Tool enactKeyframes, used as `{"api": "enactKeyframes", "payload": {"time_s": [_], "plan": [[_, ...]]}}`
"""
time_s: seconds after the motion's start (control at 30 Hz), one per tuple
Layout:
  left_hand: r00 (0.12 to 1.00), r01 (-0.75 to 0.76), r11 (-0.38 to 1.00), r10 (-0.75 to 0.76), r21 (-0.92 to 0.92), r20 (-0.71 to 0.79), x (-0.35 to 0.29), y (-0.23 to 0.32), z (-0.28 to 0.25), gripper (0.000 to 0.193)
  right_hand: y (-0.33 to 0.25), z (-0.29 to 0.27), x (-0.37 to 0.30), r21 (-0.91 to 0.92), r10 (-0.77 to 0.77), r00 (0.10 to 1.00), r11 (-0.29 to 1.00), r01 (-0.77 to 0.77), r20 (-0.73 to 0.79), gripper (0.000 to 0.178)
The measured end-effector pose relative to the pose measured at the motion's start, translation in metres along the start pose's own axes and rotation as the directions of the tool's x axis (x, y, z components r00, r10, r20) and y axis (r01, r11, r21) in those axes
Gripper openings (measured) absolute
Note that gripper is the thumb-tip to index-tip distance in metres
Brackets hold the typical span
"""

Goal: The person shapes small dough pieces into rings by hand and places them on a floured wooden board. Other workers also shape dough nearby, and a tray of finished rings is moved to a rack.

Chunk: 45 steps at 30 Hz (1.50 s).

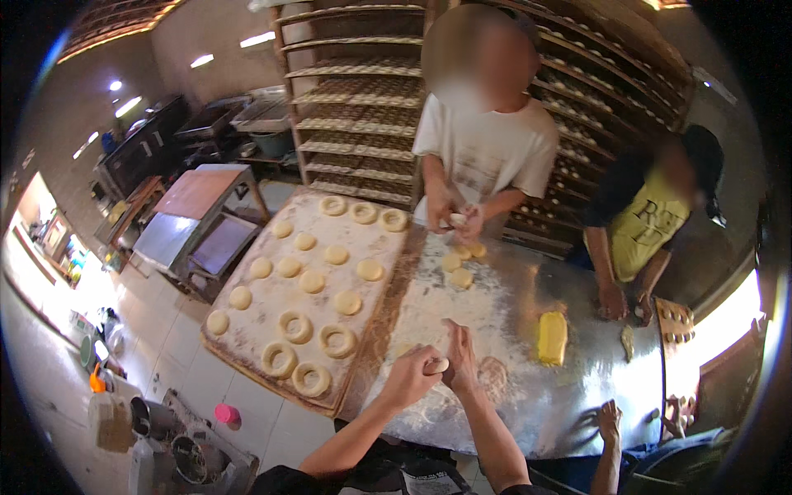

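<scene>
My left hand [417, 374] is closed around a small pale piece of dough [440, 365], which shows between thumb and fingers. Beside it, my right hand [461, 356] has its fingers stretched out and its palm turned to the dough. Both hands are over the near part of a floured metal table [511, 425]. To the left, a floured board [373, 241] bears several flat dough rounds [312, 282] and several dough rings [351, 341] at its near and far ends.
Across the table, a person in a white shirt [528, 136] handles dough, with several dough balls [461, 278] in front. A person in yellow [652, 219] works at the right. A yellow block [552, 338] lies on the table. Another person's hand [609, 421] rests at the near right edge.
</scene>
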<state>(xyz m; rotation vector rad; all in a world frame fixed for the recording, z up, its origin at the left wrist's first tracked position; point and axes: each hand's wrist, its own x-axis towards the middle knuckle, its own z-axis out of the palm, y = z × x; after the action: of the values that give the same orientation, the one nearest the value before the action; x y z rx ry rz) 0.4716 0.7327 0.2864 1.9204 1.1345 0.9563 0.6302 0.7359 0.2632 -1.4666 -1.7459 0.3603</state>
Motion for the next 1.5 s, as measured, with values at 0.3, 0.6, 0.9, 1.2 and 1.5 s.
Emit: {"api": "enactKeyframes", "payload": {"time_s": [0.3, 0.6, 0.9, 1.2, 1.5], "plan": [[0.988, 0.106, 0.711, -0.154, -0.695, -0.007, -0.031, -0.019, -0.045, 0.054, -0.044, 0.015, -0.003, 0.826, 0.037, 0.826, -0.078, -0.559, 0.563, 0.051], [0.944, 0.066, 0.992, -0.097, -0.107, -0.315, -0.049, -0.043, -0.11, 0.03, -0.097, 0.091, 0.021, 0.852, -0.075, 0.897, 0.358, -0.383, 0.435, 0.067], [0.915, 0.077, 0.997, -0.081, -0.027, -0.396, -0.066, -0.075, -0.198, 0.021, -0.179, 0.155, 0.056, 0.857, 0.036, 0.91, 0.323, -0.402, 0.413, 0.094], [0.875, 0.029, 0.993, 0.029, 0.113, -0.482, -0.046, -0.115, -0.264, 0.018, -0.218, 0.218, 0.108, 0.586, -0.128, 0.839, 0.77, -0.252, 0.529, 0.062], [0.866, 0.132, 0.983, -0.175, -0.125, -0.468, -0.025, -0.137, -0.306, 0.018, -0.237, 0.253, 0.145, 0.786, -0.244, 0.861, 0.567, -0.246, 0.446, 0.054]]}}
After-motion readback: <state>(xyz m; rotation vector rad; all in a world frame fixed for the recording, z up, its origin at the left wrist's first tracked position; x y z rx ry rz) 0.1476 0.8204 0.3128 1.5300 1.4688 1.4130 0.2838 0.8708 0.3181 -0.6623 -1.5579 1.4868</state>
